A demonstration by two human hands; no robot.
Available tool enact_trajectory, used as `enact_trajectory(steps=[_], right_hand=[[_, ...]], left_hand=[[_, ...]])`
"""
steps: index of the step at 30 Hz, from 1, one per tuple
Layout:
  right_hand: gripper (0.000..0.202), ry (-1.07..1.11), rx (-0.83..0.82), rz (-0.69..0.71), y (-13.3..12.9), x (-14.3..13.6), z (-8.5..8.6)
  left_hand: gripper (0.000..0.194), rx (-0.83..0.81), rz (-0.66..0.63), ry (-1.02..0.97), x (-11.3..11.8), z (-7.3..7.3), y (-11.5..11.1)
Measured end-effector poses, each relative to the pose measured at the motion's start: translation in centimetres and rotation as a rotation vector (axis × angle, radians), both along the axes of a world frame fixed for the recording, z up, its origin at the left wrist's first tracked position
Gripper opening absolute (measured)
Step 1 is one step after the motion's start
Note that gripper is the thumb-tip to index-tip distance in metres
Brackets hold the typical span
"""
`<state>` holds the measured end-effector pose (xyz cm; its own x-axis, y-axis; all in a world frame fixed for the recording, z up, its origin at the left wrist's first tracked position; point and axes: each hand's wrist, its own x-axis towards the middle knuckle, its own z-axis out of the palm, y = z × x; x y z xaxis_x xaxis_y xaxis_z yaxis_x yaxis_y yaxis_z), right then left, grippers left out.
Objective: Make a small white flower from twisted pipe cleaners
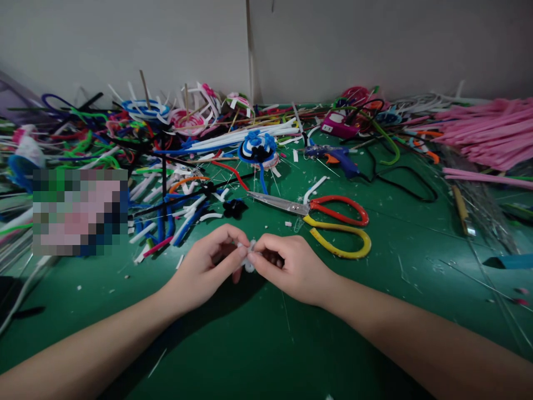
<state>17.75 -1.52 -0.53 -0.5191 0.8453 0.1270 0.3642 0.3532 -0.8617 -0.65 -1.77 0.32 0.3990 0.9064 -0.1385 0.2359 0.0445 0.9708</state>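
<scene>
A small white looped piece (250,265) is pinched between both hands at the centre, low over the green table. My left hand (212,261) grips its left side between thumb and forefinger. From the right, my right hand (291,264) pinches the same piece, the fingertips nearly touching those of the left. Just behind the hands lie scissors (341,208) with one red and one yellow handle, their blades pointing left. A black flower-like piece (235,208) rests beyond my left hand.
A blue, white and black flower (257,147) stands behind the scissors. Farther right lie a blue glue gun (337,158) and a heap of pink stems (491,133). Many coloured stems and offcuts (166,194) cover the left and back of the green table (233,355).
</scene>
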Motion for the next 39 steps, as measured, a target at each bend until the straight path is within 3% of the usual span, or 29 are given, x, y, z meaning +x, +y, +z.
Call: enact_trajectory(steps=[39], right_hand=[[0.027, -0.098, 0.052, 0.044, -0.05, 0.1, 0.11]], left_hand=[[0.008, -0.011, -0.07, 0.034, -0.31, -0.4, -0.09]])
